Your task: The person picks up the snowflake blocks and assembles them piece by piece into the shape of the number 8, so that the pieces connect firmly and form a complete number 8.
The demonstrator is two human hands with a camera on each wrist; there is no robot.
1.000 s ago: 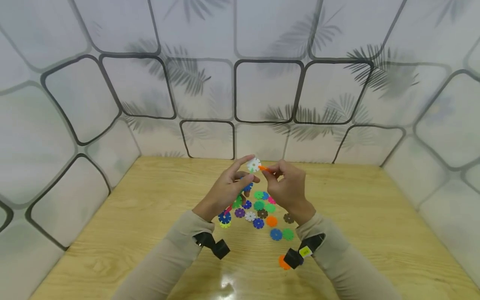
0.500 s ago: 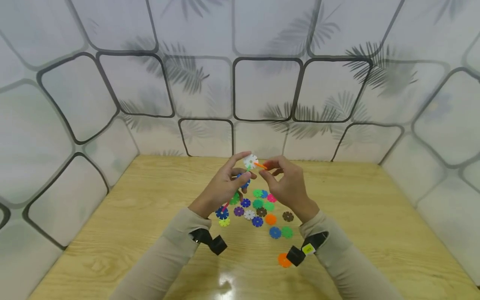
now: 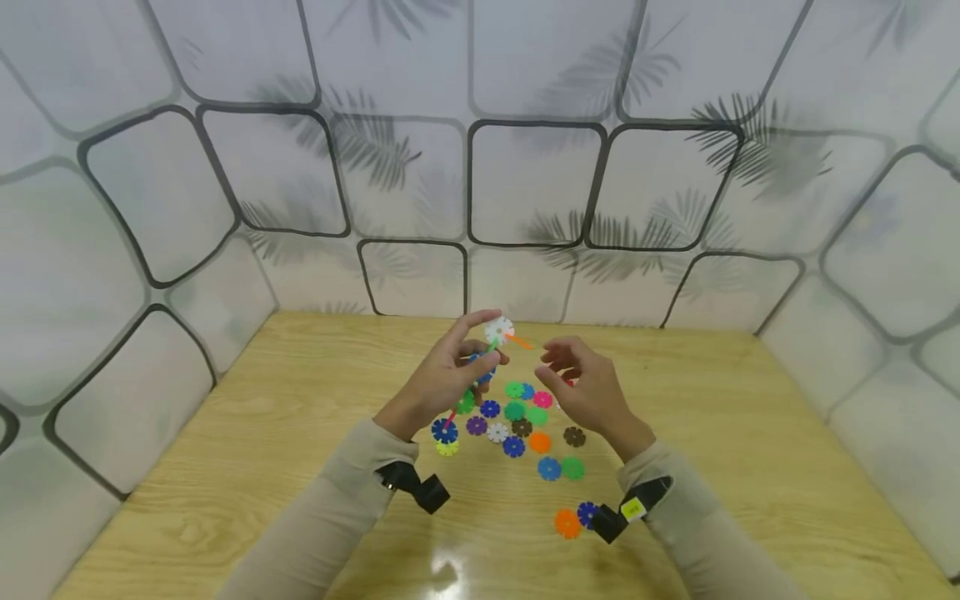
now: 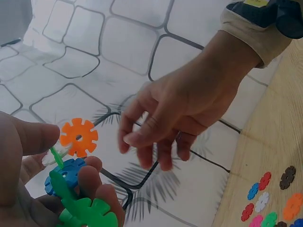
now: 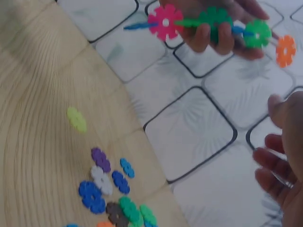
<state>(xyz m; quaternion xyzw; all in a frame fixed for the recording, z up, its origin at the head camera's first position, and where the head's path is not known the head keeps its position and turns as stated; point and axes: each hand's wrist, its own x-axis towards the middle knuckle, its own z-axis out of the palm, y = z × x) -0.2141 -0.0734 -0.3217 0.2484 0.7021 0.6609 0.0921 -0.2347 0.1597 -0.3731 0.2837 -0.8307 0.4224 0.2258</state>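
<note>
My left hand point(image 3: 442, 379) grips a chain of slotted plastic snowflake discs, thumb and fingers around its middle. A white disc point(image 3: 499, 331) sits near the upper end, with an orange disc point(image 4: 79, 137) slotted into it at an angle. Green and blue discs lie among the fingers. Toward the lower end come a pink disc point(image 5: 165, 22) and a dark blue disc point(image 3: 444, 430). My right hand point(image 3: 588, 392) hovers to the right, apart from the chain, fingers loosely bent and holding nothing.
Several loose discs in mixed colours lie on the wooden table point(image 3: 300, 433) below the hands, among them a purple disc point(image 3: 477, 426) and a brown disc point(image 3: 574, 437). An orange disc point(image 3: 567, 524) lies nearer the front. A patterned wall point(image 3: 536, 183) stands behind the table.
My right hand has let go of the orange disc and drawn away to the right and down. The orange disc stays on the chain in my left hand, which has barely moved.
</note>
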